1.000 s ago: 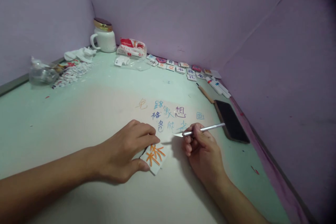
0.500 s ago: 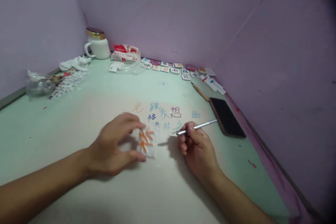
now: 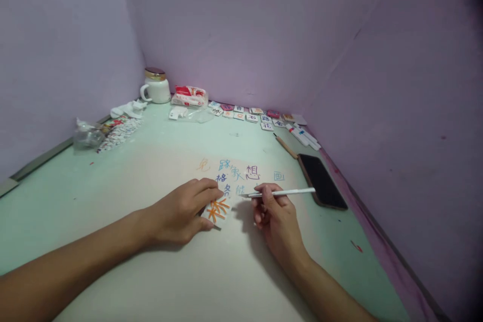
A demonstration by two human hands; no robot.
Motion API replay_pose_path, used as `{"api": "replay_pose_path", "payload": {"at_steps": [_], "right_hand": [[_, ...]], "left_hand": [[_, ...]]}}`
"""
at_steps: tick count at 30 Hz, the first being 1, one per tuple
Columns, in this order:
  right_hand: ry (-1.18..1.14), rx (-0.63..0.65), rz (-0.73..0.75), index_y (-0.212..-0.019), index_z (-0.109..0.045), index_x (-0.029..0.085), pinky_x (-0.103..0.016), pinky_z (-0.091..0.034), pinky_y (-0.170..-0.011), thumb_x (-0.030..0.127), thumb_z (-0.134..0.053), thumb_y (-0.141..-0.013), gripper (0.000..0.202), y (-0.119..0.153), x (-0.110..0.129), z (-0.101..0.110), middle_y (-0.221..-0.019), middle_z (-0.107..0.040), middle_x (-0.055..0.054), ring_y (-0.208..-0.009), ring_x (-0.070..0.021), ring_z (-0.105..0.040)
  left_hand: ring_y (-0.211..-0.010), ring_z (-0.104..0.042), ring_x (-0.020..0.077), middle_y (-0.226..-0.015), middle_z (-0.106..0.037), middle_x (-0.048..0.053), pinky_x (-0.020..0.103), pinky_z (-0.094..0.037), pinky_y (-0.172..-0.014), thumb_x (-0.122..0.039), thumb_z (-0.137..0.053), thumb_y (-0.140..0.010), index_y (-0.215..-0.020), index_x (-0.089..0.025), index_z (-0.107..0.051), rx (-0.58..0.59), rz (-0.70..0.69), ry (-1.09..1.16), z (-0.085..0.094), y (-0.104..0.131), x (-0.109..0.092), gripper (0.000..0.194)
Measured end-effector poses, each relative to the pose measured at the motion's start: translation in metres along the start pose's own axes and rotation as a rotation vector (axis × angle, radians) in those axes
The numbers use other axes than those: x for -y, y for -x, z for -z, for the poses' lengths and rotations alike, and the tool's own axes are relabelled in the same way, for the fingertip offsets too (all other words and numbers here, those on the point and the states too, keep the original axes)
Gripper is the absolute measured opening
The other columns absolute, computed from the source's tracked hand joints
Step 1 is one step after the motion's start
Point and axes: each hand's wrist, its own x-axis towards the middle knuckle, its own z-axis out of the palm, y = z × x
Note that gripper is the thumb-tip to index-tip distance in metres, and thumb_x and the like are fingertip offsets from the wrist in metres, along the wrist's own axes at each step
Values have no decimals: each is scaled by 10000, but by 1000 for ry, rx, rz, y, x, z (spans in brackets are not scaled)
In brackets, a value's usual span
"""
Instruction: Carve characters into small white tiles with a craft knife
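Note:
A small white square tile with an orange character lies at or just above the tabletop, its left side pinched between thumb and fingers of my left hand. My right hand is closed around a slim silver craft knife, its blade pointing left toward the tile without touching it. Characters in several colours, among them a purple one, are written on the tabletop just beyond my hands.
Along the back stand a white mug, a red-and-white packet and rows of character tiles. At the right lie a wooden-handled tool and a dark phone. A plastic bag sits at the left.
The tile has turned and come down, its orange character now facing up more squarely. My left hand moved slightly right with it. The knife in my right hand is now nearly level. The view has shifted.

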Motion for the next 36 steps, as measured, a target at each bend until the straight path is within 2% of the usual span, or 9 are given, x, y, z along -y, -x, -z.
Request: {"api": "replay_pose_path", "payload": {"at_steps": [2, 5, 8, 11, 13, 16, 20, 26, 36], "right_hand": [[69, 31, 78, -868, -624, 188, -163, -378, -384, 526, -717, -697, 390, 2, -2, 1, -623, -661, 7, -435, -80, -542], [142, 165, 87, -872, -629, 184, -228, -497, -561, 461, -740, -700, 344, 4, -4, 0, -778, -707, -42, -645, -142, -652], [154, 280, 53, -789, -585, 197, -266, -504, -622, 331, -804, -629, 302, 7, -6, -2, -783, -692, -20, -653, -145, -634], [180, 260, 92, -743, -548, 207, -234, -449, -536, 264, -807, -593, 304, 6, -11, -4, -655, -634, 27, -540, -113, -552], [233, 238, 139, -746, -548, 208, -217, -408, -497, 238, -798, -583, 300, 5, -14, -4, -630, -603, 41, -518, -104, -513], [301, 249, 159, -782, -567, 205, -208, -376, -479, 205, -775, -601, 275, 2, -17, -4, -646, -587, 44, -515, -96, -480], [324, 294, 108, -765, -574, 198, -201, -349, -446, 164, -758, -600, 250, 2, -16, -5, -579, -539, 62, -477, -89, -448], [268, 239, 80, -722, -484, 213, -202, -366, -379, 248, -745, -613, 285, 6, -11, -10, -588, -516, 82, -401, -76, -447], [213, 194, 54, -706, -495, 206, -201, -391, -387, 239, -774, -581, 307, 5, -6, -10, -591, -547, 74, -406, -81, -491]], "left_hand": [[-1110, -488, 241, -1179, -489, 161, 381, -438, -928, -89, -500, -819, -1240, -119, -456, -26, -37, 74, 6, -2, -3, 424], [-1148, -468, 238, -1204, -481, 156, 397, -411, -966, -86, -470, -820, -1267, -132, -473, -15, -34, 207, 14, -4, -7, 450], [-1038, -509, 217, -1189, -520, 129, 393, -426, -913, -152, -532, -795, -1257, -159, -521, -24, 86, 431, 10, -4, -4, 462], [-816, -500, 150, -1128, -553, 92, 329, -456, -758, -219, -605, -743, -1226, -167, -558, -140, 283, 696, -6, -2, 2, 488], [-775, -488, 137, -1089, -558, 90, 318, -454, -715, -247, -603, -739, -1222, -145, -556, -207, 355, 763, -17, -2, 5, 497], [-790, -510, 148, -1015, -571, 84, 334, -457, -729, -261, -620, -720, -1185, -109, -578, -259, 415, 820, -27, -3, 6, 492], [-814, -520, 153, -969, -587, 68, 347, -449, -777, -235, -657, -678, -1144, -103, -600, -311, 448, 883, -26, -4, 3, 487], [-877, -578, 186, -1023, -609, 96, 389, -456, -832, -190, -688, -634, -1131, -92, -594, -308, 461, 996, -22, -3, 2, 515], [-1006, -627, 240, -1105, -633, 105, 407, -465, -900, -28, -642, -552, -1117, -122, -580, -262, 498, 1166, -26, -6, 3, 575]]}}
